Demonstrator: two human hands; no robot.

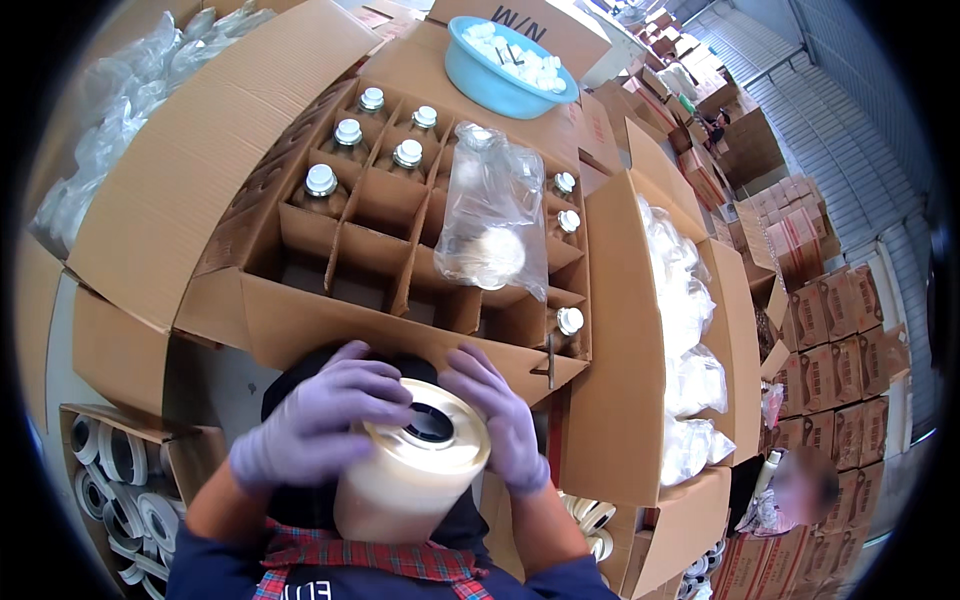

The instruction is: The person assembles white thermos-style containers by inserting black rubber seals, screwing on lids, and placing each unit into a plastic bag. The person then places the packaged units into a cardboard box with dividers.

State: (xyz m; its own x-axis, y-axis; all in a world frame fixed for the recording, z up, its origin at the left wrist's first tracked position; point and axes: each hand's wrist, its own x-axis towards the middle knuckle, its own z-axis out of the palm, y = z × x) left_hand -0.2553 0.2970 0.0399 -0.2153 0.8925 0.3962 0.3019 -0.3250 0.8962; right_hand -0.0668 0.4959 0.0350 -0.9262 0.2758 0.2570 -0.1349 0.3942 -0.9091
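Note:
Both my hands wear pale purple gloves. Between them, on my lap, a cream-coloured cylinder (400, 500) stands slightly tilted, its flat round end up with a dark hole in the middle. My left hand (330, 415) has its bent fingers over the left rim, a little blurred. Against the right side lies my right hand (497, 415), fingers curved up past the rim. Just beyond them is a divided cardboard box (400, 335) holding several capped bottles (320, 190). Across its dividers rests a clear plastic bag (490, 205) with a pale, round-ended item inside.
A blue basin (500, 85) of small white pieces stands at the far side. Cartons with clear bags flank me: a left carton (210, 150) and a right carton (620, 370). At lower left, a box (205, 455) holds ring-shaped white parts. Another person (775, 490) is at right.

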